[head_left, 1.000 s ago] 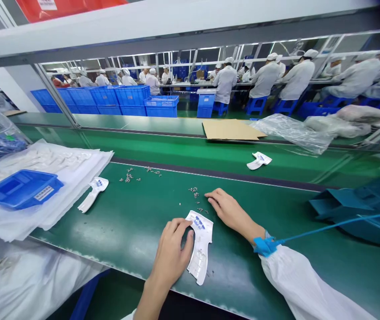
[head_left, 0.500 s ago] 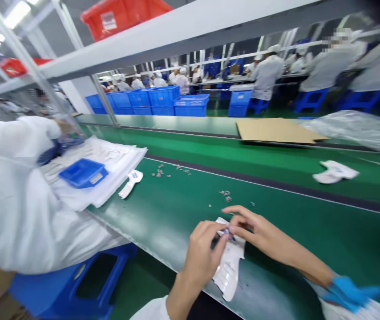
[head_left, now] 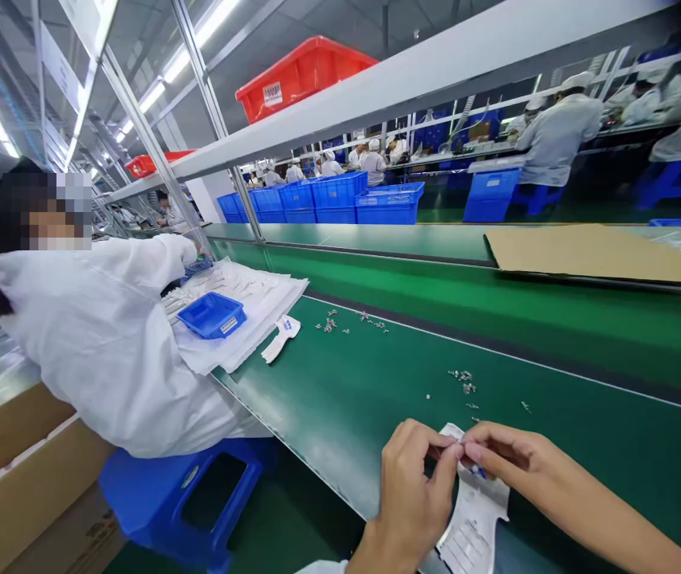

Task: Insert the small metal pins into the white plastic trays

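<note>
My left hand (head_left: 415, 482) and my right hand (head_left: 511, 456) meet fingertip to fingertip at the bench's front edge. Both are closed in a pinch; whatever sits between the fingertips is too small and covered to name. Directly beneath them lies a white curved plastic-looking piece (head_left: 473, 522) with ridges at its near end and a blue mark partly hidden by my right fingers. Just beyond my hands, small metal parts (head_left: 465, 381) lie scattered on the green bench (head_left: 352, 391). A similar white piece with a blue mark (head_left: 281, 338) rests farther left.
More small metal parts (head_left: 329, 323) lie near the bench's back strip. At left, a person in a white coat (head_left: 101, 343) sits by a blue tray (head_left: 212, 315) on white sheets. Cardboard (head_left: 592, 251) lies across the back. A blue stool (head_left: 197, 494) stands below the bench.
The view has swung left, so the bench and its contents appear farther right. My right fingers, spread before, have drawn in against my left fingertips. The white piece stays under my hands.
</note>
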`<state>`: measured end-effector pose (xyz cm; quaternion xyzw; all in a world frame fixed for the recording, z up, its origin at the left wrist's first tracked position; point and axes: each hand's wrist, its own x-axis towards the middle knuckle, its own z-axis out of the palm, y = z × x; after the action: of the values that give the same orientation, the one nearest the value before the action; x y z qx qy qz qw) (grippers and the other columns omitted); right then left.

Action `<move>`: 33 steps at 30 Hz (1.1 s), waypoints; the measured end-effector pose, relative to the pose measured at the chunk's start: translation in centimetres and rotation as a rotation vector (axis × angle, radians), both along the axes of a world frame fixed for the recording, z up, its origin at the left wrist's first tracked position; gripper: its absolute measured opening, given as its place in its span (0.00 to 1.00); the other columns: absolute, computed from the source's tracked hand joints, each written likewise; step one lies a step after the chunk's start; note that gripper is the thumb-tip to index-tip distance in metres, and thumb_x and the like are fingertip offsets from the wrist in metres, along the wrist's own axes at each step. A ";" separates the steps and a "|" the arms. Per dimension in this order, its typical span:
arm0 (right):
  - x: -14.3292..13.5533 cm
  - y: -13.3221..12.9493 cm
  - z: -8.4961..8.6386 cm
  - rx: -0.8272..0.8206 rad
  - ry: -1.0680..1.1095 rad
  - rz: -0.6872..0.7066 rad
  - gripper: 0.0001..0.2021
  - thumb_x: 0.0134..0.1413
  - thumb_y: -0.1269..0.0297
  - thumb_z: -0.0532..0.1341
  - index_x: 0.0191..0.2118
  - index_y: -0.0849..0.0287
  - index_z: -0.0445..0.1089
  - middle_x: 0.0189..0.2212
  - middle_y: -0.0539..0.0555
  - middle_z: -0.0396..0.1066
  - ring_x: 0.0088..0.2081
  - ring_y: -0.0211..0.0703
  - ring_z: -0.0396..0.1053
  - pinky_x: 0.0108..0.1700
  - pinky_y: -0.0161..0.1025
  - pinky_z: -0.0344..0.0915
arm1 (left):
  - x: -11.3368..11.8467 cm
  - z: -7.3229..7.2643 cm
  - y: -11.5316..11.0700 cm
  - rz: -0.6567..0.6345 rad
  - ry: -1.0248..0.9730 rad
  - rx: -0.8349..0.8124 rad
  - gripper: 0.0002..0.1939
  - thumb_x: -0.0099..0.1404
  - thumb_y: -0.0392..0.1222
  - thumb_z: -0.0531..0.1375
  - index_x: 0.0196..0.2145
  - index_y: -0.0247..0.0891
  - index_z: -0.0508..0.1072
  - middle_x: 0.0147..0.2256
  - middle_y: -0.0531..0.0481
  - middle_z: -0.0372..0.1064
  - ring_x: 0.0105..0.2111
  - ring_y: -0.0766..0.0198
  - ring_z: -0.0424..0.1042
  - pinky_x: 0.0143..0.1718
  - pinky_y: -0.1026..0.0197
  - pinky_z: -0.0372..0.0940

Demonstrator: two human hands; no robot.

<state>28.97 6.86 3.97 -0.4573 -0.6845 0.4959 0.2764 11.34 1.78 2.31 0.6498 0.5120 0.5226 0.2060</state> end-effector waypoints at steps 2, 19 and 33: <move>-0.3 -0.2 0.6 -0.116 0.100 0.084 0.19 0.58 0.44 0.62 0.32 0.56 0.73 0.31 0.52 0.72 0.36 0.45 0.70 0.38 0.35 0.67 | -0.1 0.2 -0.1 -0.004 0.044 0.074 0.03 0.68 0.34 0.60 0.35 0.38 0.73 0.32 0.50 0.72 0.33 0.65 0.71 0.34 0.65 0.65; -0.5 -3.5 3.9 -0.136 -0.204 0.093 0.07 0.58 0.65 0.59 0.30 0.58 0.69 0.22 0.46 0.63 0.25 0.36 0.58 0.28 0.33 0.53 | -3.7 1.5 -1.6 -0.406 0.390 -0.074 0.23 0.67 0.47 0.63 0.57 0.43 0.66 0.52 0.45 0.70 0.51 0.55 0.68 0.52 0.52 0.66; -1.6 -4.3 3.0 -0.072 -0.548 0.154 0.06 0.56 0.68 0.55 0.30 0.55 0.67 0.25 0.47 0.69 0.28 0.40 0.63 0.30 0.35 0.54 | -4.2 1.0 -1.9 -0.500 0.565 -0.220 0.27 0.62 0.53 0.66 0.56 0.44 0.68 0.63 0.50 0.62 0.63 0.50 0.58 0.62 0.45 0.57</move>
<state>27.36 2.56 6.96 -0.5307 -0.7483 0.3971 0.0263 7.16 -0.13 3.29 0.8467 0.4276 0.1989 0.2463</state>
